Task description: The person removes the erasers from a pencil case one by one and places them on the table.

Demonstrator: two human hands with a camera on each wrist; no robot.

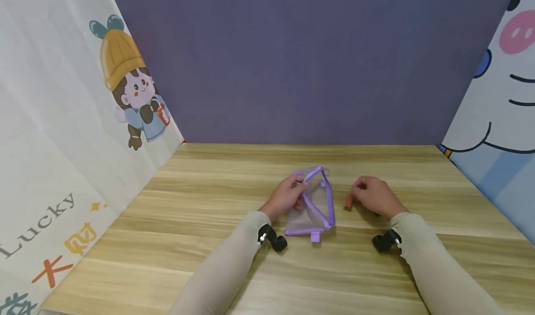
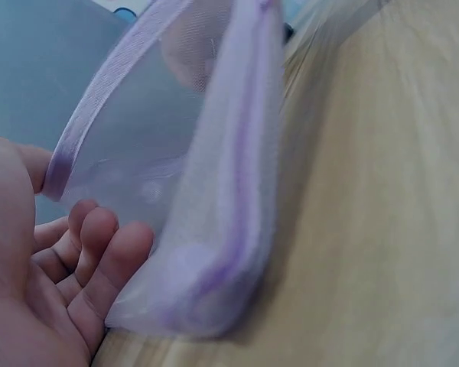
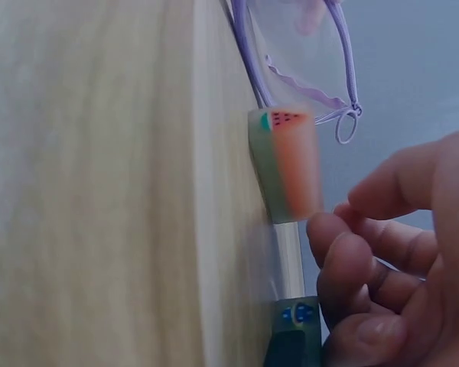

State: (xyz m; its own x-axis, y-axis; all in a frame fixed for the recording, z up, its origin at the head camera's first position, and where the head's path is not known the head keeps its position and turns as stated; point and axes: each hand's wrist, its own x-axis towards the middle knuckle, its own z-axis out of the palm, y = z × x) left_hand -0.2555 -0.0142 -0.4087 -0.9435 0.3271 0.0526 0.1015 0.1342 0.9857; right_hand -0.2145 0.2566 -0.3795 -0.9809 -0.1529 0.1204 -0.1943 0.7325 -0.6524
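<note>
A purple-trimmed mesh pouch [image 1: 315,203] stands with its zipped opening spread wide toward the right. My left hand [image 1: 287,195] pinches the edge of that opening, its other fingers bent against the mesh in the left wrist view. To the right of the pouch, my right hand [image 1: 373,195] pinches a small orange-and-green block [image 3: 294,164] by one end. A watermelon slice is printed on the block's far end, and the block looks blurred. Just below the right hand's fingers in the right wrist view is a second, dark green piece [image 3: 297,313] with a blue print.
The wood-grain table [image 1: 188,254] runs back to a plain purple-grey panel [image 1: 313,64]. A cartoon-printed white sheet [image 1: 54,120] borders it on the left, and another printed sheet [image 1: 501,120] on the right. A small ring [image 3: 348,126] hangs at the pouch's corner.
</note>
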